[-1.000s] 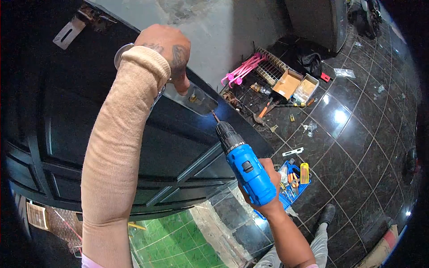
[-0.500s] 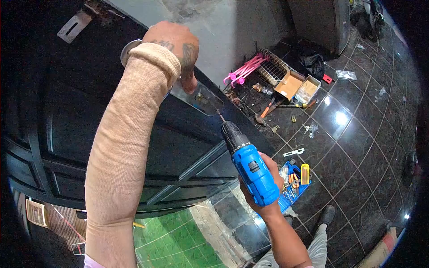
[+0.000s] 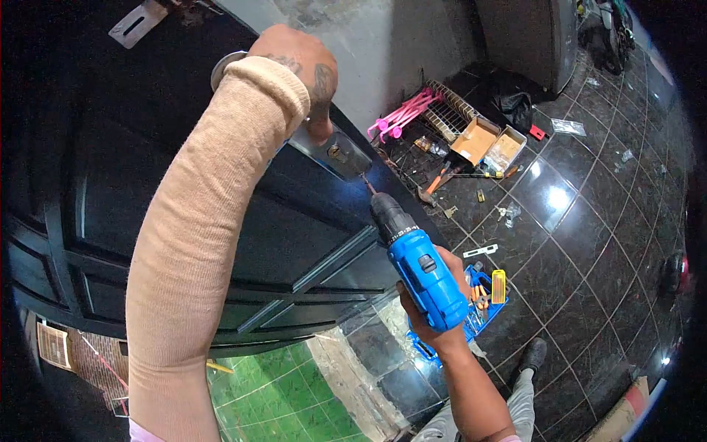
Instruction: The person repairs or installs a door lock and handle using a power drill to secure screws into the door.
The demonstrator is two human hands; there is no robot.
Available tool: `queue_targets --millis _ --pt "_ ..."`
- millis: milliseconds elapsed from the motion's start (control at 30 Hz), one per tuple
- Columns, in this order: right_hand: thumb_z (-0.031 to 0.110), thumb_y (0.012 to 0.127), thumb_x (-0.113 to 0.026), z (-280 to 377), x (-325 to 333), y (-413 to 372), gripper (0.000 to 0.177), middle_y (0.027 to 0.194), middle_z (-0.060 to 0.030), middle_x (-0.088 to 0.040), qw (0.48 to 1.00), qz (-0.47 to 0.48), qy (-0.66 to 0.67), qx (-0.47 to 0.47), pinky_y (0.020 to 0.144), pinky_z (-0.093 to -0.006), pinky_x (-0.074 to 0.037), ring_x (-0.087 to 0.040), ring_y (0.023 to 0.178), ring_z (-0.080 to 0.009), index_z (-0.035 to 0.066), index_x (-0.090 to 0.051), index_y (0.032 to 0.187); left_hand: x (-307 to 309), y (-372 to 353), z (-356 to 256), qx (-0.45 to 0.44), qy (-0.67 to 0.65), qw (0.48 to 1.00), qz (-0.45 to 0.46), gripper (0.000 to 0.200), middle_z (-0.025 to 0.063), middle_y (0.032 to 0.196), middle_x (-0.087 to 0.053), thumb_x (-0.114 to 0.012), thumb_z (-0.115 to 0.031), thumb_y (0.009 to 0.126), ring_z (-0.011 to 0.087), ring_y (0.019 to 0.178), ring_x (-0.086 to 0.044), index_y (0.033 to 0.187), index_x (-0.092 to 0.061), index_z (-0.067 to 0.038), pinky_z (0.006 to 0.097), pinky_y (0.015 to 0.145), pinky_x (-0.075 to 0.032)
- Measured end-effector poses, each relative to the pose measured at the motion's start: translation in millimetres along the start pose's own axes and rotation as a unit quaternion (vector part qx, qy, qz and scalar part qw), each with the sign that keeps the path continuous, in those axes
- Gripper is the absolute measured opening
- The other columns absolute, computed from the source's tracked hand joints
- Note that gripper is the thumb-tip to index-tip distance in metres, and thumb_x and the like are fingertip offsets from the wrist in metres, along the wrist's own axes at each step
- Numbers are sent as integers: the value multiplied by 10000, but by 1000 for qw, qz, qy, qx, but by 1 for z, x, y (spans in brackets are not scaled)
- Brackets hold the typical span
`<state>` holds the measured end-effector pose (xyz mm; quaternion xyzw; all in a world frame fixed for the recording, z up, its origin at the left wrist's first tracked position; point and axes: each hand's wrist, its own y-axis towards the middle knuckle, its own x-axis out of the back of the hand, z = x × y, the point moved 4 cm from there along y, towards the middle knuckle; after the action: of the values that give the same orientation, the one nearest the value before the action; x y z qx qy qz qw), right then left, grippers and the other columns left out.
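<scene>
My right hand (image 3: 451,283) is wrapped round the grip of a blue power drill (image 3: 428,274). The drill's bit (image 3: 367,182) points up and left at the lower end of a metal lock plate (image 3: 335,152) on the dark door (image 3: 169,199). A lit patch shows on the door beside the tip. My left hand (image 3: 302,70) is at the upper end of the plate, its thumb down against it; the other fingers are hidden behind the hand. A beige sleeve covers the left forearm.
On the tiled floor lie a claw hammer (image 3: 434,184), an open cardboard box (image 3: 475,140), pink rods (image 3: 401,118), a wire rack (image 3: 451,110), a blue tool case (image 3: 482,298) and a white metal strip (image 3: 480,251). A slotted bracket (image 3: 138,23) sits on the door's upper left.
The drill has shifted slightly right and down in view. My left hand has moved a little right and down, and more of the plate's lock cylinder shows.
</scene>
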<state>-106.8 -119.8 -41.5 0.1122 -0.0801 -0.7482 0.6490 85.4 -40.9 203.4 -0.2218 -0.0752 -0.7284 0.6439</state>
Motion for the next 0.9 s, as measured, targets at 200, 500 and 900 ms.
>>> queue_targets --millis 200,500,900 --pt "107 755 -821 7 5 1 589 1136 -141 -642 1000 0 -22 9 884 -366 -517 -663 1013 -273 9 -542 1265 0 1 -1 -15 19 1000 14 495 55 763 -731 -847 -593 641 219 739 -708 775 -770 -122 328 807 -520" --pt "121 734 -846 12 10 2 654 1137 -159 -668 999 14 -37 21 901 -359 -527 -688 1015 -274 -12 -530 1291 4 -1 -1 -9 3 1000 19 504 63 798 -742 -861 -576 625 207 740 -722 811 -782 -114 320 729 -577" --pt "79 733 -820 5 10 4 649 1128 -167 -678 998 13 -51 40 898 -351 -531 -698 996 -271 -26 -527 1302 -2 3 0 15 -10 1000 15 512 66 796 -739 -871 -567 608 219 739 -721 822 -783 -111 334 751 -583"
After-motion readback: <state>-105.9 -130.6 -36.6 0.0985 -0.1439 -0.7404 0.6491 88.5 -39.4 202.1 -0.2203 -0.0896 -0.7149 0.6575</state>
